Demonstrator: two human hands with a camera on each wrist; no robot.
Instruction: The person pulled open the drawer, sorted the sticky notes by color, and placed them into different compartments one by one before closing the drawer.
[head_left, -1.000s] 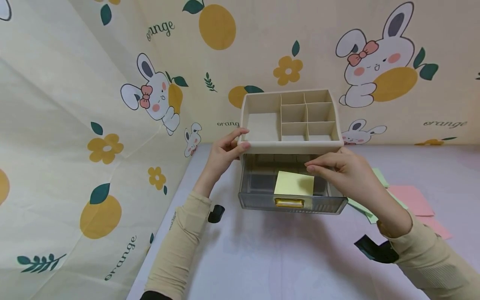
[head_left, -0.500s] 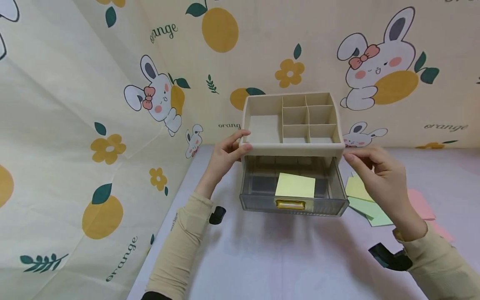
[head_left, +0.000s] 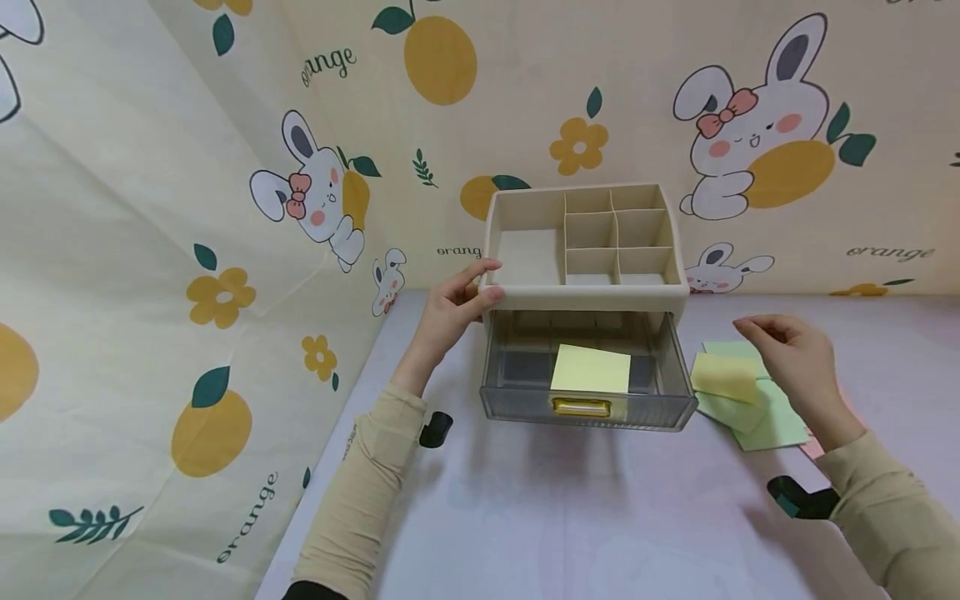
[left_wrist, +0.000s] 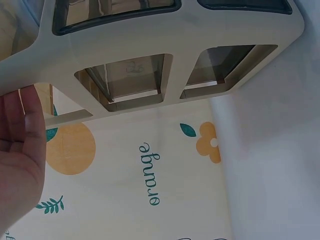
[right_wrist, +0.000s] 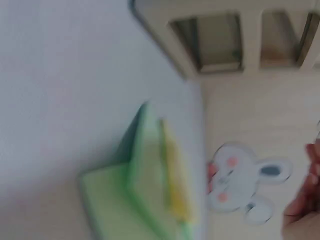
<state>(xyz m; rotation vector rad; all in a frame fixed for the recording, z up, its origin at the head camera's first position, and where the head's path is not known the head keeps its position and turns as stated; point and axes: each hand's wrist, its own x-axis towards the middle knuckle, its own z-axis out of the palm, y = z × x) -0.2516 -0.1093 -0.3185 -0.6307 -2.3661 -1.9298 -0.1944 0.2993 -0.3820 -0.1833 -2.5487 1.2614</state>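
A cream desk organizer [head_left: 585, 297] stands at the back, its smoky clear drawer [head_left: 502, 404] pulled out. A pale yellow sticky note [head_left: 591, 368] lies inside, near the drawer's gold handle. My left hand [head_left: 447, 321] grips the organizer's upper left corner, thumb at the front rim and fingers at the side; the left wrist view shows the fingers [left_wrist: 34, 120] against its side frame. To the right of the drawer, my right hand [head_left: 802, 362] hovers over loose sticky notes, fingers loosely bent, thumb near the index finger, nothing visible between them.
Beside the drawer lie a yellow sticky note [head_left: 723, 377], green sticky notes [head_left: 780, 421] and pink ones [head_left: 812, 448], partly covered by the right arm. The organizer's top holds several compartments [head_left: 590, 231]. Behind it hangs a patterned cloth [head_left: 517, 100] above the pale tabletop [head_left: 555, 525].
My right hand has moved from above the drawer, past the organizer's right side, to above the loose notes. My left hand has kept its grip on the organizer, and the drawer has stayed out.
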